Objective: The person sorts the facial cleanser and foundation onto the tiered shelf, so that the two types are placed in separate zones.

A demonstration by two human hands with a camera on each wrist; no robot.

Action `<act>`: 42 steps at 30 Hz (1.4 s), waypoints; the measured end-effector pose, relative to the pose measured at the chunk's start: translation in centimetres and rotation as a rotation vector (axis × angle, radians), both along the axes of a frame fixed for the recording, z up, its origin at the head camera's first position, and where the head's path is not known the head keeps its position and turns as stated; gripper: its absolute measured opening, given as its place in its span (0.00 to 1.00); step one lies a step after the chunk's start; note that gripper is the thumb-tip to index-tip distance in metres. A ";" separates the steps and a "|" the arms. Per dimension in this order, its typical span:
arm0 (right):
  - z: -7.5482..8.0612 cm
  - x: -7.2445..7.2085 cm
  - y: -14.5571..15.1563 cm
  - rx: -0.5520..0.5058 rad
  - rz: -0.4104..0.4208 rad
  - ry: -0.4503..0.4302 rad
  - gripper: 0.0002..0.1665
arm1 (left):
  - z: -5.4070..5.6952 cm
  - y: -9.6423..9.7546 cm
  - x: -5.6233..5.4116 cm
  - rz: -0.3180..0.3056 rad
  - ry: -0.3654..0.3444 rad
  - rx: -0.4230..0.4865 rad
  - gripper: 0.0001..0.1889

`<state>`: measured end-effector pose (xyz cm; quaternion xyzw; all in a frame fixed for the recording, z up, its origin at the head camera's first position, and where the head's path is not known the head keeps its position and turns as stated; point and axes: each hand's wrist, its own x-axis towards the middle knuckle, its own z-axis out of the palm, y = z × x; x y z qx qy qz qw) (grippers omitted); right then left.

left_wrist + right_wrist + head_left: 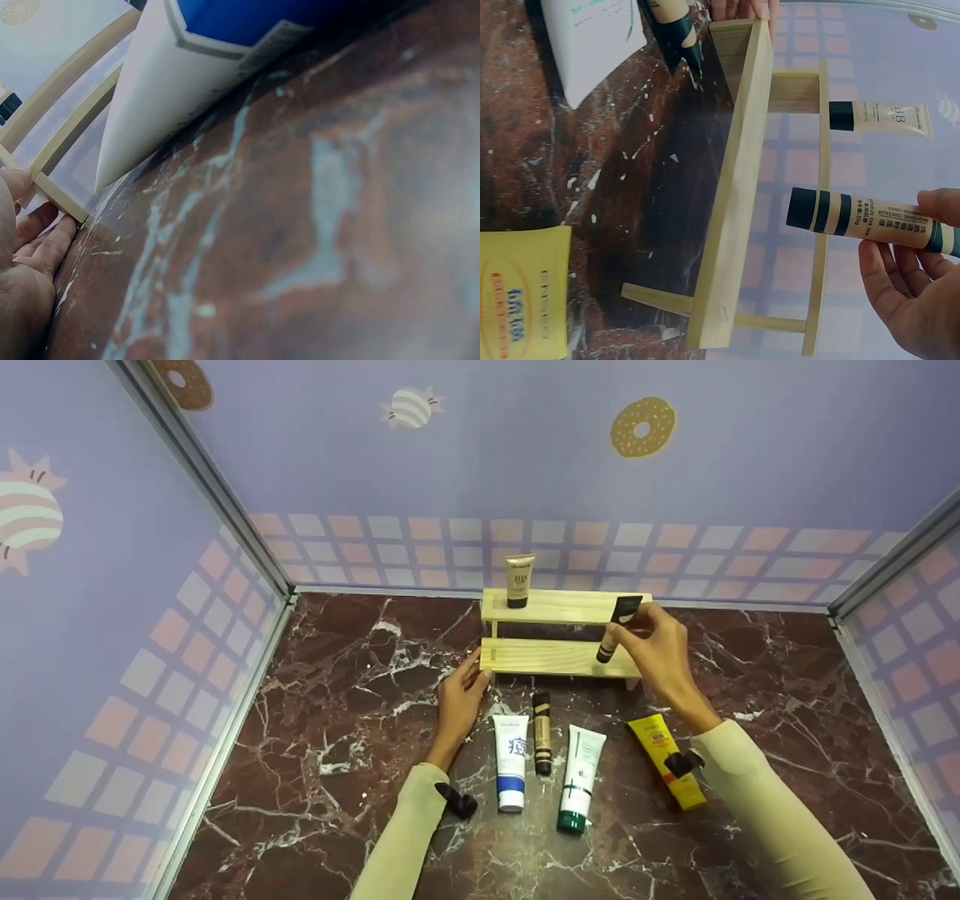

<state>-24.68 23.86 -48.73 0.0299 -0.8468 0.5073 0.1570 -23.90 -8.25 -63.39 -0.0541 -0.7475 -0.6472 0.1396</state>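
A two-tier wooden rack (559,656) stands against the back wall. My left hand (459,701) holds the left end of its lower step. In my right hand (664,656), thumb and fingers pinch a beige tube with a black cap and black end (881,219). That tube is tilted, cap down, above the right part of the lower step; in the right wrist view its cap is apart from the wood. On the upper step's left side, a small beige BB cream tube (518,581) stands upright on its black cap.
Before the rack lie a white tube with a blue band (511,761), a beige-and-black tube (542,735), a white tube with a green cap (581,780) and a yellow tube (667,761). Purple patterned walls (525,472) bound the marbled tabletop (360,697).
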 end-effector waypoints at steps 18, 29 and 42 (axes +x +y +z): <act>2.3 -2.7 -1.7 -0.047 0.042 0.021 0.14 | -0.4 -0.2 -0.2 -0.013 0.011 0.021 0.27; 3.1 -4.3 -3.1 -0.040 0.074 0.070 0.13 | -0.1 -0.1 -0.2 -0.001 -0.008 -0.012 0.26; 3.0 -6.2 -4.8 -0.009 0.042 0.075 0.14 | -0.1 0.0 -0.1 -0.007 0.011 -0.001 0.27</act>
